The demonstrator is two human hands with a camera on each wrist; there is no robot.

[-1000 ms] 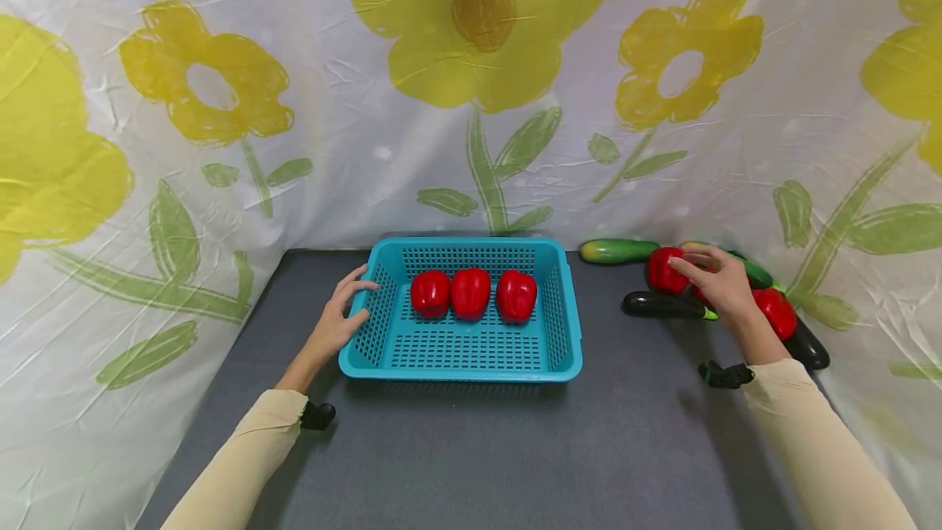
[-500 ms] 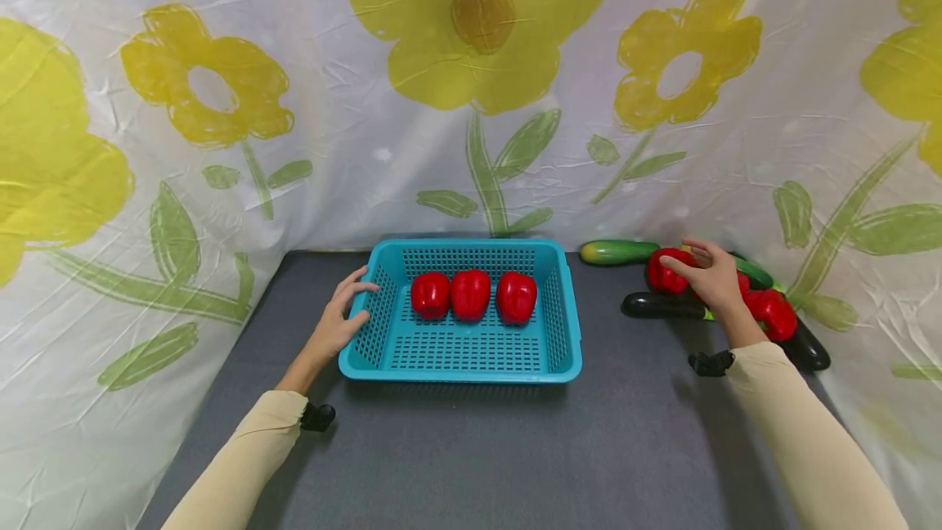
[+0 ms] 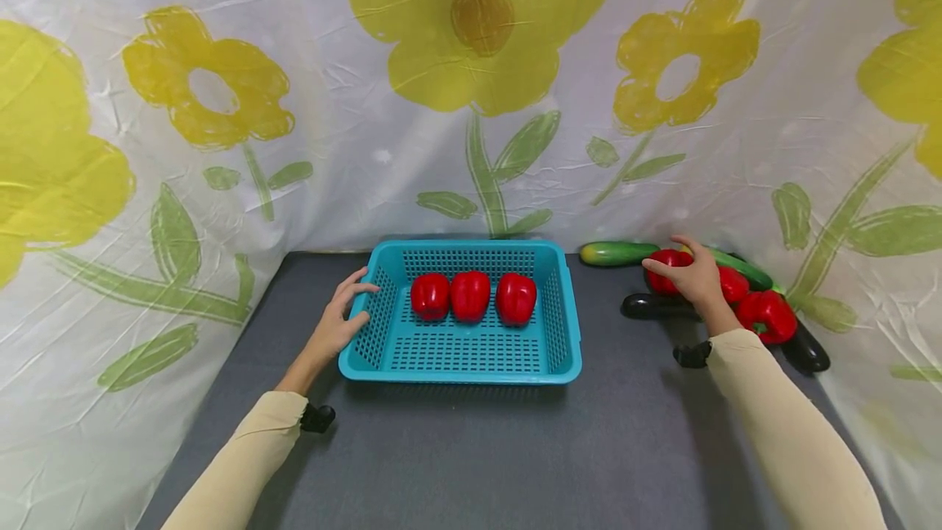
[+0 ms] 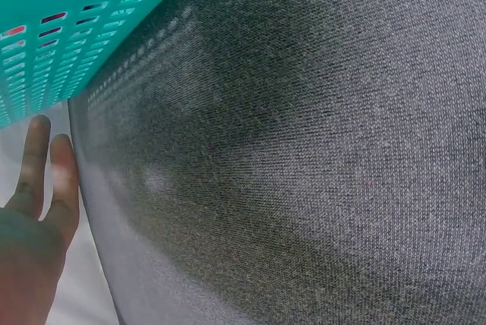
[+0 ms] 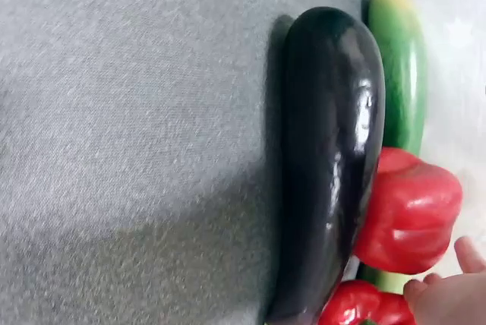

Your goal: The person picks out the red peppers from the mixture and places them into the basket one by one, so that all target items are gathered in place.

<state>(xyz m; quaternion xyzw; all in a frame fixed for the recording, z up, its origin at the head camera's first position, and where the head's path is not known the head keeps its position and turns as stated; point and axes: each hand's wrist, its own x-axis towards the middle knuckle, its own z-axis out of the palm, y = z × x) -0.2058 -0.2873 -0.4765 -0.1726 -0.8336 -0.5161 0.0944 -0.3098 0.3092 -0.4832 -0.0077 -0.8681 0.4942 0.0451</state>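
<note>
A blue perforated plastic basket (image 3: 459, 377) holds three red bell peppers in a row, including the middle pepper (image 3: 469, 295). My left hand (image 3: 334, 325) is at the basket's left rim, fingers extended; the left wrist view shows two straight fingers (image 4: 64, 169) beside the basket wall. Over on the right, my right hand (image 3: 695, 278) hovers with thumb and fingers spread about another red bell pepper (image 5: 414, 211). In the right wrist view a small gap separates the fingertips from this pepper. Its near side is partly covered by the hand in the head view.
An eggplant (image 3: 655, 306) lies in front of that pepper, a cucumber (image 3: 616, 253) behind it. Further right are two red bell peppers, one of them the front pepper (image 3: 768, 317), a second cucumber (image 3: 751, 270) and another eggplant (image 3: 806, 348). A flowered curtain (image 3: 331, 145) hangs behind.
My right hand has shifted left around the pepper, uncovering more of the peppers to its right. My left hand and the basket have stayed in place.
</note>
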